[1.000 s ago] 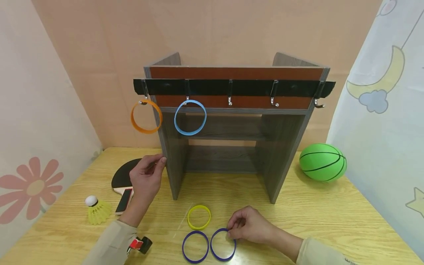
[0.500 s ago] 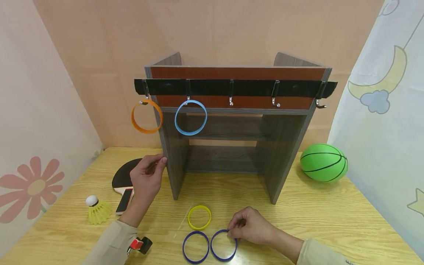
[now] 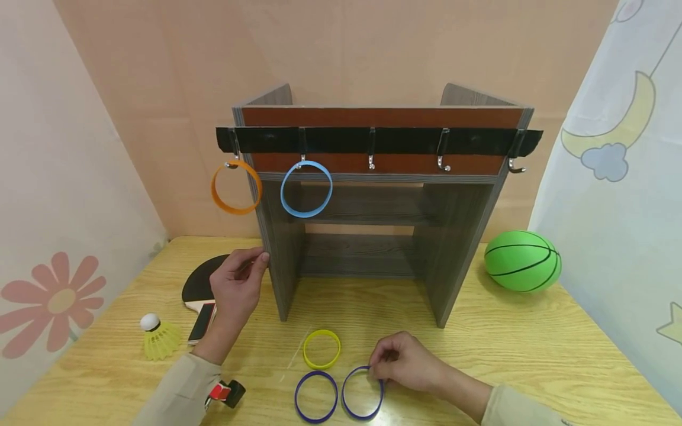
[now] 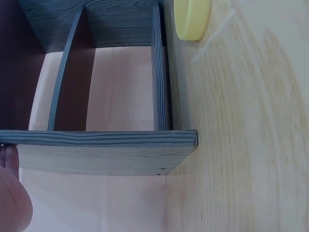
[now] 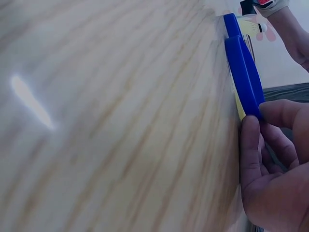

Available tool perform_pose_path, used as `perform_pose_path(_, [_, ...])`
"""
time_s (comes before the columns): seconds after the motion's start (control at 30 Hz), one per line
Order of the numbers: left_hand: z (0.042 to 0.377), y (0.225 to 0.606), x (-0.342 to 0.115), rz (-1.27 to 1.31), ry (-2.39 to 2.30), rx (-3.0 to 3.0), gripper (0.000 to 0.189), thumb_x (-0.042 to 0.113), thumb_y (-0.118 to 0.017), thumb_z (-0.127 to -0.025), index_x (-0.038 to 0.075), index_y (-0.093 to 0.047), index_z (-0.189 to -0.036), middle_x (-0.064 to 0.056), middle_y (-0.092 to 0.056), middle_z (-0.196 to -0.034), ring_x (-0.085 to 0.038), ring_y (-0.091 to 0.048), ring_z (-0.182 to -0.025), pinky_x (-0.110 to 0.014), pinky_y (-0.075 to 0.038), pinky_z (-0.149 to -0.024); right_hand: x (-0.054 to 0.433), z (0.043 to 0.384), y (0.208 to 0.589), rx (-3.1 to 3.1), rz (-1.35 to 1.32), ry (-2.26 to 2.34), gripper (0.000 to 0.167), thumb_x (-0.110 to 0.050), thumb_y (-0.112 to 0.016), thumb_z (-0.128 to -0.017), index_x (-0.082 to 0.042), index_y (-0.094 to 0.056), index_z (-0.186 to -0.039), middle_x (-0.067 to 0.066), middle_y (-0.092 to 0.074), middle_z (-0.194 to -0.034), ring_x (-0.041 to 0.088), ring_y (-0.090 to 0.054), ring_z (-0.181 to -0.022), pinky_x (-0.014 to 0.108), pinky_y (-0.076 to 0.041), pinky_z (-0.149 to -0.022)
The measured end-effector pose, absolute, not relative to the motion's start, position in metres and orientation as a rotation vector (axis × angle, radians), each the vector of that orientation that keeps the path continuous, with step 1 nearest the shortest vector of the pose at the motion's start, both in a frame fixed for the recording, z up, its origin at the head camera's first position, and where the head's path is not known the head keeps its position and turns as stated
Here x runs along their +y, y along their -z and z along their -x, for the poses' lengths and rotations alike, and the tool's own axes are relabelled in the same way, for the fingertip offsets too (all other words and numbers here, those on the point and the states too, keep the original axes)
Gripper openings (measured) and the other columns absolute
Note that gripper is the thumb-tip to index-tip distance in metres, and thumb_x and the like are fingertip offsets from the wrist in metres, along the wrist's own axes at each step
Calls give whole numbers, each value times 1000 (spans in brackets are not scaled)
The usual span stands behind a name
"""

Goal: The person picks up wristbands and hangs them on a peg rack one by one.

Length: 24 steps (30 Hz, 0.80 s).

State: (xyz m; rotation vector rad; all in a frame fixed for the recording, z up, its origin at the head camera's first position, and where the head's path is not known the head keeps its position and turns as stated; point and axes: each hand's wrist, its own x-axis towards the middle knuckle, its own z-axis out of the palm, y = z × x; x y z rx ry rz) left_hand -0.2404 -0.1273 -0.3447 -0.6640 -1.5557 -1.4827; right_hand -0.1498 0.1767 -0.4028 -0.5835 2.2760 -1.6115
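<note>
Dark-blue band [image 5: 245,77] is pinched at its rim between the thumb and fingers of the right hand [image 3: 407,362], the gripped part hidden. Whether the wooden shelf unit [image 3: 373,204] is gripped or merely touched by the left hand [image 3: 238,283] cannot be told. The wood-grain table [image 3: 522,349] is backed by a peach-coloured backdrop [image 3: 351,53].

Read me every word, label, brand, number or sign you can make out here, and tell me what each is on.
No text is readable.
Right sleeve: small dark marks, too small to read.
Red-and-black strap device: any lettering too small to read.
</note>
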Motion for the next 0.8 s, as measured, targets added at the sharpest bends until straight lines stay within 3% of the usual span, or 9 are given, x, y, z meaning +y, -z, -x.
perform_pose_path(0.47, [242, 345, -127, 664, 1494, -1542, 11, -17, -66, -79, -12, -68, -89, -21, -63, -79, -9, -63, -74, -20, -54, -68, 185, 148, 401, 2198, 495, 1661, 8, -4, -68, -82, 2, -65, -84, 8, -62, -70, 12, -54, -57, 22, -46, -46])
perform_pose_path(0.8, [243, 346, -127, 656, 1495, -1549, 11, -17, -66, -79, -12, -68, -89, -19, -63, -79, -9, -63, -73, -19, -54, -68, 198, 145, 401, 2098, 493, 1734, 5, -1, -66, -84, -2, -62, -82, 11, -61, -74, 17, -59, -61, 26, -53, -53])
